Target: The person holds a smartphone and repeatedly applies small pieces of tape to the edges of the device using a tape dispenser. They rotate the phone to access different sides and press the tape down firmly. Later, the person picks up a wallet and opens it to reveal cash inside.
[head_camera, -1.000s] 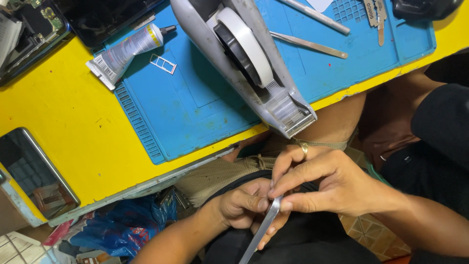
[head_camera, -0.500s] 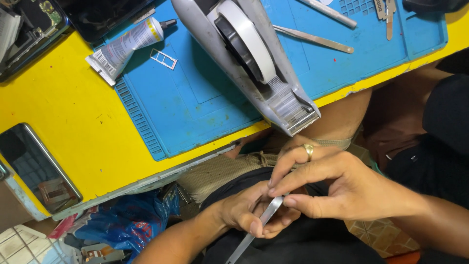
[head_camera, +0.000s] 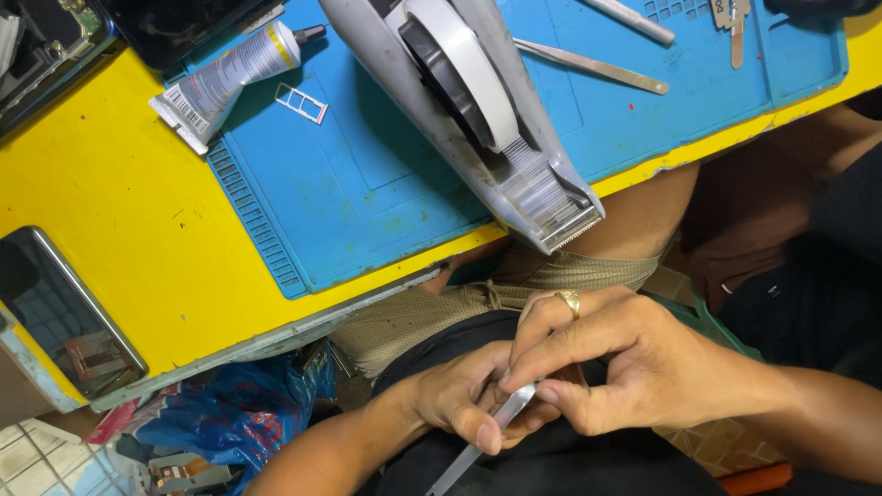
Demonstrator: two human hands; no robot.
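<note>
**Metal strip pinched between both hands, below the counter edge**

Metal strip (head_camera: 501,424), thin and silvery, lies over the person's lap, well below the near edge of the counter (head_camera: 119,220). The left hand (head_camera: 459,404) has its grip closed narrowly on the strip, thumb on top of it. The right hand (head_camera: 625,367), which wears a gold ring (head_camera: 570,301), pinches the strip's upper end with thumb and forefinger, so both grips are tight on the same piece. The strip's lower end runs down toward the bottom of the view.

On the yellow counter lies a blue work mat (head_camera: 367,174). A grey tape dispenser (head_camera: 478,110) stands on the mat, its cutter end reaching over the near edge. Near the mat's far left corner lie a glue tube (head_camera: 230,78) and a small card tray (head_camera: 301,102). Tweezers (head_camera: 588,64) lie beyond the dispenser. A dark phone (head_camera: 69,312) rests at the counter's left edge.
</note>
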